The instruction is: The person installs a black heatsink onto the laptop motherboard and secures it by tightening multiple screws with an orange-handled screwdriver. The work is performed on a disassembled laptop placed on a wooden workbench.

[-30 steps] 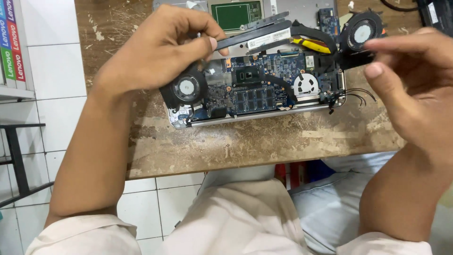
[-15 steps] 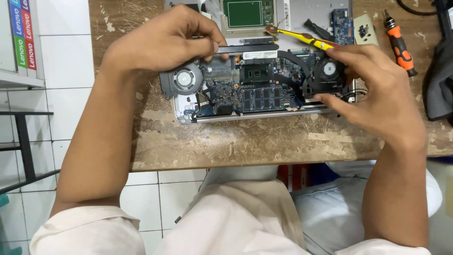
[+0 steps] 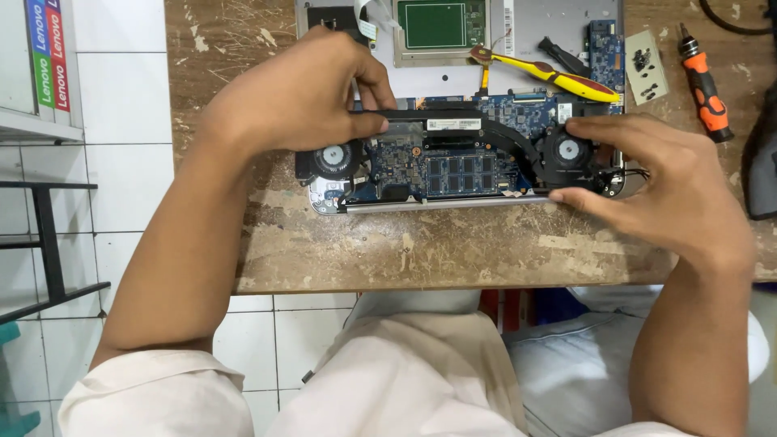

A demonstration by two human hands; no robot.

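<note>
An opened laptop [image 3: 453, 174] lies on a worn wooden table [image 3: 453, 243], its blue circuit board bare. A black cooling assembly spans it: a left fan [image 3: 328, 159], a curved heat pipe [image 3: 510, 137] and a right fan [image 3: 569, 151]. My left hand [image 3: 299, 93] pinches the heat pipe's left end, just above the left fan. My right hand [image 3: 655, 182] grips the right fan between thumb and fingers, pressing it onto the board.
A yellow-handled tool [image 3: 550, 74] lies across the laptop's silver shell [image 3: 534, 24]. An orange screwdriver [image 3: 702, 81] and a small card with screws [image 3: 646, 57] sit at the far right. A black object [image 3: 761, 162] fills the right edge. White tiled floor lies left.
The cooling assembly, held lifted a second ago, has come down onto the board. My right hand moved left and down with the right fan; the view shifted.
</note>
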